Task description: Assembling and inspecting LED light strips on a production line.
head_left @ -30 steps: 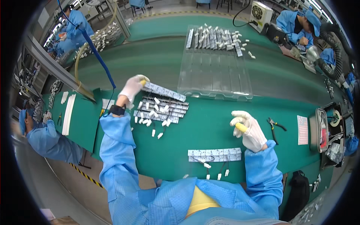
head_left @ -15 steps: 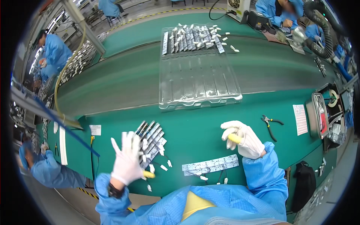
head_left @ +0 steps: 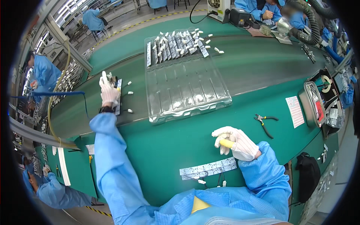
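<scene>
My left hand (head_left: 109, 94), in a white glove, reaches far forward to the belt on the left. It is closed on a stack of narrow circuit board strips (head_left: 118, 96); most of the stack is hidden under the hand. White connectors (head_left: 130, 92) stick out to its right. My right hand (head_left: 236, 143), gloved with a yellow cover on one digit, hovers over the green mat (head_left: 157, 150). Its fingers are loosely curled and apart, with nothing seen in them. Nearer to me lie pale circuit board strips (head_left: 208, 168) side by side, with black wires and white connectors.
A clear plastic tray (head_left: 187, 101) on the belt holds several strips at its far end. Cutting pliers (head_left: 265, 123), a label sheet (head_left: 295, 111) and a metal box (head_left: 313, 103) lie on the right. A blue cord (head_left: 48, 94) hangs at left. Co-workers sit around.
My left hand has moved forward from the mat to the belt, and the stack of strips has gone with it. My right hand stays nearly in place. The view has shifted slightly.
</scene>
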Tool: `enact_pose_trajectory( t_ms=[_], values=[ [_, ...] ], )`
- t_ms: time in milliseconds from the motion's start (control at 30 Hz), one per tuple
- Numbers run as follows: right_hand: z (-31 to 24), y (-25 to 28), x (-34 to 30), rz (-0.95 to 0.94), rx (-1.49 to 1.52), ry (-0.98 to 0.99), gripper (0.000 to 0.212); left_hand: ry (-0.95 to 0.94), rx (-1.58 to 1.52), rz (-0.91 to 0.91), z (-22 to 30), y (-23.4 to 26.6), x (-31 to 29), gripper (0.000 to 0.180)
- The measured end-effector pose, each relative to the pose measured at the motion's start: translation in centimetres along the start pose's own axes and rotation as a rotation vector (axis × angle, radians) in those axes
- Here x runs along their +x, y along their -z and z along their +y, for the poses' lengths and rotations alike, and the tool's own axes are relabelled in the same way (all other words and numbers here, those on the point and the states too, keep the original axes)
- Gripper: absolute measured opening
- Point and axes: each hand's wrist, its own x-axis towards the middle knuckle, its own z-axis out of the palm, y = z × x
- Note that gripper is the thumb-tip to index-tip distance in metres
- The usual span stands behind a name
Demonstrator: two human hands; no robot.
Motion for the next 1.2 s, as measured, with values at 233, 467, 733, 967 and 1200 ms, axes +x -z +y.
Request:
enact_pose_trajectory(
  t_ms=[233, 467, 733, 967, 1200],
  values=[
    [-1.6, -0.2, -1.5, 0.069, -0.056, 0.008, 0.029, -0.24, 0.366, -0.035, 5.1, 3.7, -0.2, 0.053],
    [-0.8, -1.3, -3.0, 0.024, -1.306, 0.31, 0.025, -0.46, -0.436, -0.519, 16.4, 13.6, -19.0, 0.046],
    [1.3, -1.1, -4.1, 0.047, -0.794, 0.3, 0.023, -0.194, -0.614, -0.532, 20.8, 19.2, -27.4, 0.035],
    [-1.1, -2.6, -6.4, 0.132, 0.257, 0.333, 0.023, 0.287, -1.499, -0.792, 22.0, 19.8, -28.2, 0.091],
    [-0.6, -2.1, -5.1, 0.266, 0.141, 0.381, 0.025, 0.324, -1.333, -0.441, 24.1, 20.4, -28.8, 0.068]
  ],
)
